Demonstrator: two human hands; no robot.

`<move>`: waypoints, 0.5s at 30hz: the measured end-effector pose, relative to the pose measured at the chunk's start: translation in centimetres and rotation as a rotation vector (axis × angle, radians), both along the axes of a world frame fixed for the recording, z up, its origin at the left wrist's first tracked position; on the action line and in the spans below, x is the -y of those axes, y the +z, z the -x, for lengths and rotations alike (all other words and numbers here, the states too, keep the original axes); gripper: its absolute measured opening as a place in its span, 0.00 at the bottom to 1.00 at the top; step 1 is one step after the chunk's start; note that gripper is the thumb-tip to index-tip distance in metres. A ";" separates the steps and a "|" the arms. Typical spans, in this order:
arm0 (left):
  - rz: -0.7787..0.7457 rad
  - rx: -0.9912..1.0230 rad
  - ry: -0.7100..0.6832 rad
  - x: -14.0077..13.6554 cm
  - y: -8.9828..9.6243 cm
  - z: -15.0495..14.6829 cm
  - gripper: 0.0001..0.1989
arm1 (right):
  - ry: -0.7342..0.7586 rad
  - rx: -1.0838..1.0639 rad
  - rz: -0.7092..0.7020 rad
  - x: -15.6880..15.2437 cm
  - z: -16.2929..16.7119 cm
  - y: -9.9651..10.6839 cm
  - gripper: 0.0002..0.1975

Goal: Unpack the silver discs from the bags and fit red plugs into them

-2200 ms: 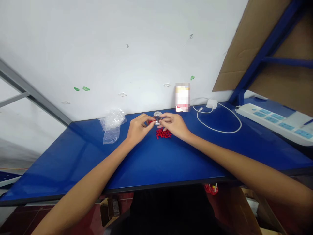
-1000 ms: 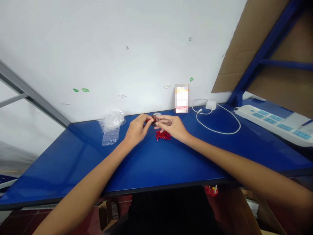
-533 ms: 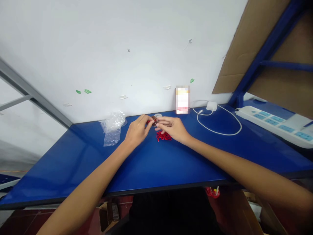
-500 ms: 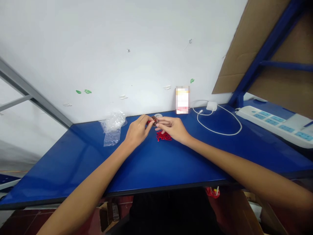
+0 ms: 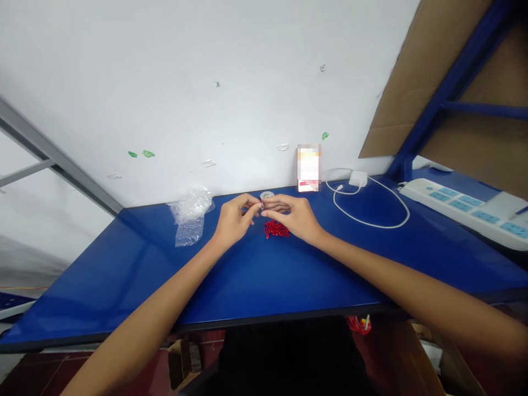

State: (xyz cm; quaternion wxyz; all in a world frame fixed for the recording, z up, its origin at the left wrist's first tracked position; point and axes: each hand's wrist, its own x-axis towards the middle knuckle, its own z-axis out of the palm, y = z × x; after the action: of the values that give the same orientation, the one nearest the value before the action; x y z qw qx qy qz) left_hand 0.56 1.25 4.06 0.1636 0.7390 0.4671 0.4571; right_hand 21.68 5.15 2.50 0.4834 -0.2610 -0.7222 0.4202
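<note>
Red cords [image 5: 277,229] lie near the surface's [image 5: 264,275] back edge; just beyond them, our left hand [image 5: 234,221] and right hand [image 5: 296,218] pinch a thin thing [image 5: 262,205], perhaps a disc. Offering so little grip, it could slip from us.

Sm. thin pc. [image 5: 262,204] edge-on btwn hands [image 5: 235,220], mostly hidden; red cords [image 5: 278,229] piled loosely nr. it.
</note>
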 end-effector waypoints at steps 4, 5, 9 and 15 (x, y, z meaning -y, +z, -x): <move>0.135 0.221 -0.058 -0.3 -0.2 -0.2 0.15 | 0.007 -0.006 -0.034 -0.9 -0.2 -0.6 0.15; 0.151 0.257 -0.063 -0.3 -0.2 -0.3 0.16 | 0.011 -0.013 -0.046 -1.1 -0.2 -0.7 0.14; 0.179 0.326 -0.093 -0.3 -0.1 -0.5 0.16 | 0.029 -0.041 -0.072 -1.5 -0.1 -1.0 0.13; 0.181 0.316 -0.111 -0.2 -0.1 -0.7 0.14 | 0.025 -0.079 -0.030 -1.3 0.0 -0.9 0.09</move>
State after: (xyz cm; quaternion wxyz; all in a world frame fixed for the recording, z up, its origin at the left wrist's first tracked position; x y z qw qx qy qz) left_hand 1.24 1.43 3.97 0.3259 0.6649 0.4332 0.5139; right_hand 21.68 6.48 1.62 0.5102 -0.2277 -0.7120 0.4254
